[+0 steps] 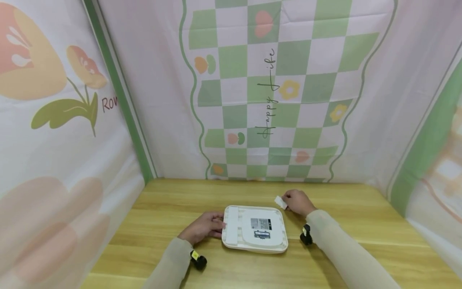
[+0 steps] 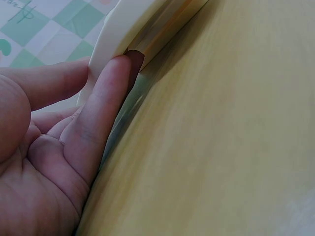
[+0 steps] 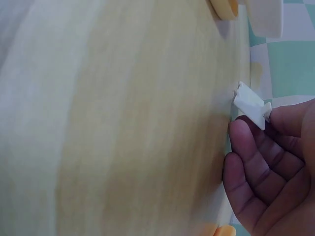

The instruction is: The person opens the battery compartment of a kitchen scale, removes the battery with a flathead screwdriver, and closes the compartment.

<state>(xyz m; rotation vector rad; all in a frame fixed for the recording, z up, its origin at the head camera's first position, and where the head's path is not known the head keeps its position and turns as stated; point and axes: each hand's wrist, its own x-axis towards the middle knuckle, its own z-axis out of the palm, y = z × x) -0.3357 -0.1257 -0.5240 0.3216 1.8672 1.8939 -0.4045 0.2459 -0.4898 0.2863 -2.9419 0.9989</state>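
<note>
One flat white box (image 1: pixel 247 231) lies on the desk (image 1: pixel 173 208), bottom side up. On it are a small label (image 1: pixel 260 223) and some batteries (image 1: pixel 261 235) with nothing over them. The left hand (image 1: pixel 203 228) pinches the box by its left edge, with a thumb and a finger on the rim. The right hand (image 1: pixel 298 202) is just past the far right corner and nips a tiny white lid (image 1: pixel 280 202) by one end. The right wrist view shows the thumb by a little tab (image 3: pixel 267 112), with most of the lid poking out.

I think the lid could get into trouble first. Only a small bit of it is held, so it could slip out and skid over the desk. Its tab looks thin, so a hard squeeze or a push the wrong way might snap it. If the left hand's grip lifts or tips the box, the batteries might jump out, since nothing covers them. The finger at the low edge could get squashed if the box were pushed down on it. If the left hand lets go, the box may slide when something presses it. I cannot tell if the lid touches the desk.
</note>
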